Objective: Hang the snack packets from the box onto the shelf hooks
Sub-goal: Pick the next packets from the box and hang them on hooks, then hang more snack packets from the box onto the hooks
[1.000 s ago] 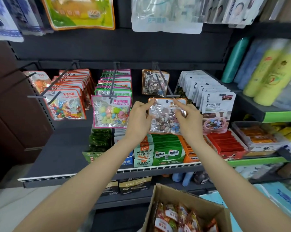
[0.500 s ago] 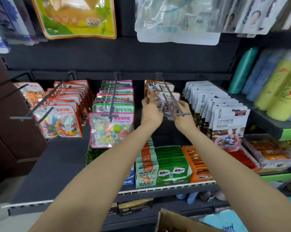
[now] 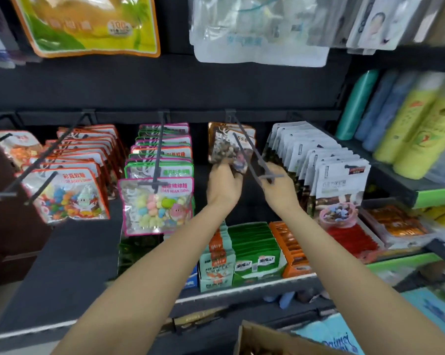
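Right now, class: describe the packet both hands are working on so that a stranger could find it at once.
Find the row of hooks under the dark back panel. On the third hook, between the pink-edged sweets and the white packets, hangs the brown-topped packet: clear, pebble-like pieces, almost alone on its hook.

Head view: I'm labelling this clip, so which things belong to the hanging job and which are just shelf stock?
In the job:
left hand
right hand
stone-candy packet
shelf hook
cardboard box

Just stock:
pink-edged candy packets
white packets
yellow bottles
green boxes
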